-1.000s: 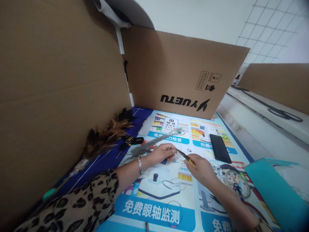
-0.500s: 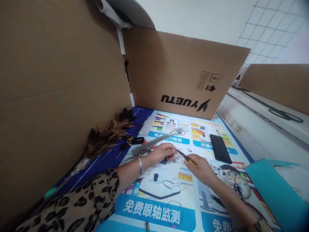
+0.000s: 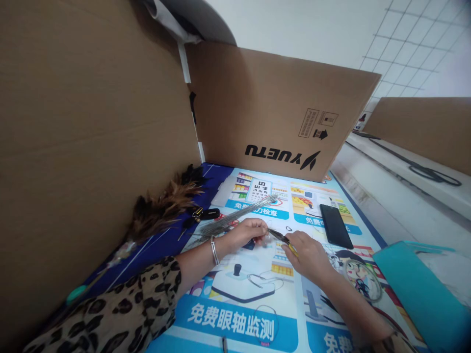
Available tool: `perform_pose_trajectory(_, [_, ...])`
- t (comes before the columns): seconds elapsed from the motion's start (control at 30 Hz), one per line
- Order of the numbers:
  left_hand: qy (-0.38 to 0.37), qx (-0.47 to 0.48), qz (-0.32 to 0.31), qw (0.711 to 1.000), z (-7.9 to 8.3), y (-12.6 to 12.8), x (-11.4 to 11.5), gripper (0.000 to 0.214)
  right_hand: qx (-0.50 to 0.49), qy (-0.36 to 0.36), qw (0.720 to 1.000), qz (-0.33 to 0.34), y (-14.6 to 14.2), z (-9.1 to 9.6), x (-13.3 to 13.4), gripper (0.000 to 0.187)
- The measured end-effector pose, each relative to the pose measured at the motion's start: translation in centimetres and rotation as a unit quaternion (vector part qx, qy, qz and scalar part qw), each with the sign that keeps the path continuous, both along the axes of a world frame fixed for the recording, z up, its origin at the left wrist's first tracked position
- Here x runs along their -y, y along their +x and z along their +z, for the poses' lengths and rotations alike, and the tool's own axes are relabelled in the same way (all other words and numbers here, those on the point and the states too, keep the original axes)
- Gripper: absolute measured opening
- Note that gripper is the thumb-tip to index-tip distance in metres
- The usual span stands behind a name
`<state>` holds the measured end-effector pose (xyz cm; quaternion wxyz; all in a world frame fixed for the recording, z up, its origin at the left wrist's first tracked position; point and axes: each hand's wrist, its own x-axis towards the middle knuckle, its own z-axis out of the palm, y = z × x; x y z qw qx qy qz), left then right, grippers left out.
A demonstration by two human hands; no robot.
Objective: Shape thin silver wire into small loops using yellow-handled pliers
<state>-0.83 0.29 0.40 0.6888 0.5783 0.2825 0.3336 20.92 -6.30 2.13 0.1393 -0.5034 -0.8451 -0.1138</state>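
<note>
Mid-tabletop (image 3: 198,338), it's all close work: the left hand (image 3: 252,231) is pinched tight, thumb against forefinger, and whatever sits in that pinch is too small to make out. Up comes the other side of the picture, the right hand (image 3: 308,255) curled firmly around yellow-handled pliers (image 3: 281,237), their narrow nose pointing right at the left fingertips! Touching? Too fine to call. Just behind the left wrist, with its silver bracelet (image 3: 214,251), a bundle of thin wires (image 3: 245,213) lies at a slant, the black key fob (image 3: 210,214) near its lower end. Over to the right of the pliers, a dark phone (image 3: 336,226) lies flat, and nearer the edge sits a turquoise case (image 3: 415,284). Far left, brown feathers (image 3: 162,206) rest against a tall cardboard panel (image 3: 91,117).
</note>
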Motion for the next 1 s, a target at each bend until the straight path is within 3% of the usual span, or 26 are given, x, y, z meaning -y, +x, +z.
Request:
perform_pose_trajectory(0.67, [0.017,-0.003,-0.005,1.0,-0.11,0.01,0.12,0.021,0.023,0.017,0.999,-0.015,-0.39,0.0,0.28,0.026])
perform_pose_trajectory(1.0, [0.004,0.016,0.005,1.0,0.17,-0.01,0.58,0.018,-0.026,0.0,1.0,-0.011,-0.49,-0.31,0.28,0.024])
